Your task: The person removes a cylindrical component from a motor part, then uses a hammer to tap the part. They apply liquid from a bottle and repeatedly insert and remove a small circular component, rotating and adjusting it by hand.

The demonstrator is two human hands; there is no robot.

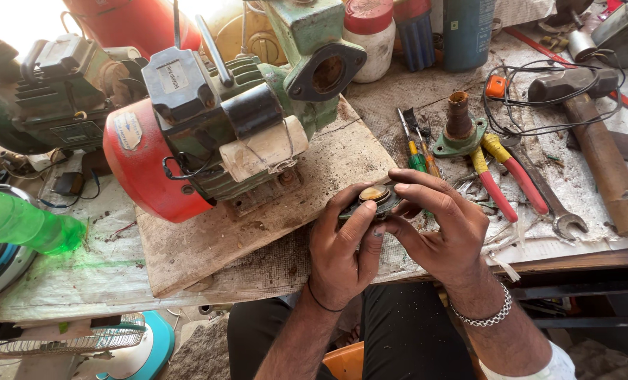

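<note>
Brass-centred dark disc [376,198] sits clamped between left hand [340,248] and right hand [439,224]; fingers hide its rim, so its full shape stays unclear.

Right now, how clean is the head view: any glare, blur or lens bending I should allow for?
Head view: daylight blows out the top left corner above the red tank; the green bottle at left is smeared with blur; both hands and the small round part they hold are sharp and evenly lit; the wide lens bows the bench edges; the space under the bench sits in shadow.
</note>
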